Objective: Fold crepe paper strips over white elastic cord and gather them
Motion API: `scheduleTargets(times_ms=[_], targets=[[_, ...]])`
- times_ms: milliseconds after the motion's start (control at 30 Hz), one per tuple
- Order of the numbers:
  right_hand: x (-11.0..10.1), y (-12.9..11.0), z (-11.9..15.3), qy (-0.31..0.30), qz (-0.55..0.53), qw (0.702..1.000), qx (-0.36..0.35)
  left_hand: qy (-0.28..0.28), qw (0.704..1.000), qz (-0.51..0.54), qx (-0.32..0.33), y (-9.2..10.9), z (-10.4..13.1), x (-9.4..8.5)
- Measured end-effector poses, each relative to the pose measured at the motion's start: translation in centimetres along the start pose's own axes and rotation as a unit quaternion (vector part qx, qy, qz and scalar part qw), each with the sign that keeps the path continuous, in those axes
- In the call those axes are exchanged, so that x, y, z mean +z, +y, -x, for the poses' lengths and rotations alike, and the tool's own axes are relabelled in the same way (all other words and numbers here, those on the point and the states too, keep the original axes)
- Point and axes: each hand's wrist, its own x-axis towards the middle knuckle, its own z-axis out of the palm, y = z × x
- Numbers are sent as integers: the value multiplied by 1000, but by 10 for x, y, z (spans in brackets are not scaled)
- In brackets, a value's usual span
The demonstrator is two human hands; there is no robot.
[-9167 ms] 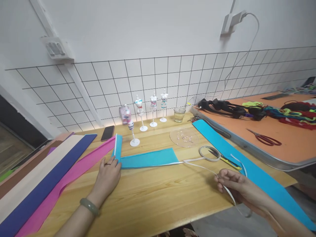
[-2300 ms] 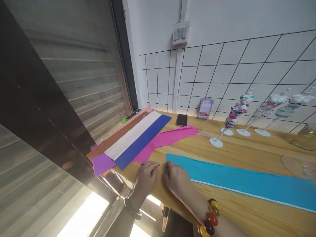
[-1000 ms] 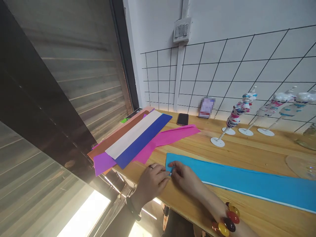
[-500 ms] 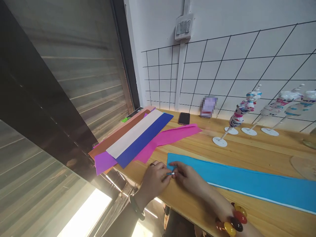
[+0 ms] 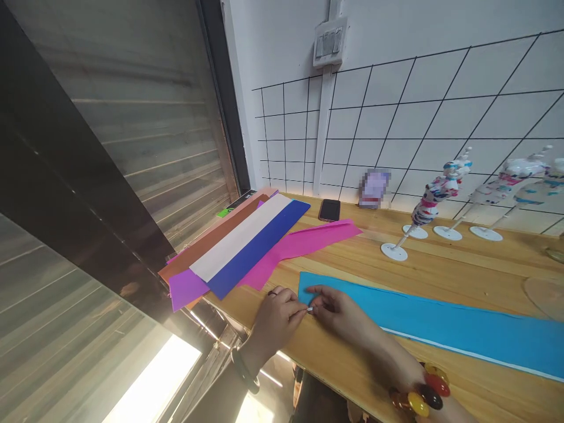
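My left hand (image 5: 278, 314), with a ring and a bracelet on its wrist, is closed in a pinch at the near left corner of a long blue sheet (image 5: 423, 314). My right hand (image 5: 335, 311), wearing a bracelet of large red, yellow and dark beads, faces it with its fingertips drawn together. Between the two sets of fingertips shows a small white piece (image 5: 310, 309). Its kind is too small to make out. A narrow white strip (image 5: 476, 351) runs along the near edge of the blue sheet, and the right hand and forearm hide part of that edge.
Overlapping coloured sheets (image 5: 247, 247) lie on the left of the wooden table (image 5: 343, 364), beside a pink sheet (image 5: 317, 242). A phone (image 5: 329, 210) lies at the back. Small mannequins on white stands (image 5: 393, 252) stand at the back right, before a wall grid.
The left fingertips have shifted slightly right, closer to the right ones, and less of the bit between them shows. The sheets stay put; the view has tilted a little.
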Motion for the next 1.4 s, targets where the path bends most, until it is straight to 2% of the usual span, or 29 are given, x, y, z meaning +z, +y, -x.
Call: scheduleTargets(times_ms=[267,567,833,1033,1400], targets=[[0,-4,1,2,-21,1000,5,9,1000,8,5,4,0,-3],[9,-5,-1,51,0,998,26,4,1000,19,0,3,0,-3],[9,-7,1,38,-28,999,23,9,999,43,-10,2,0,-3],[7,-12,4,44,-48,997,32,-16,999,38,-14,3,-1,-4],[6,-9,5,43,-50,998,23,-5,1000,27,-14,3,0,-2]])
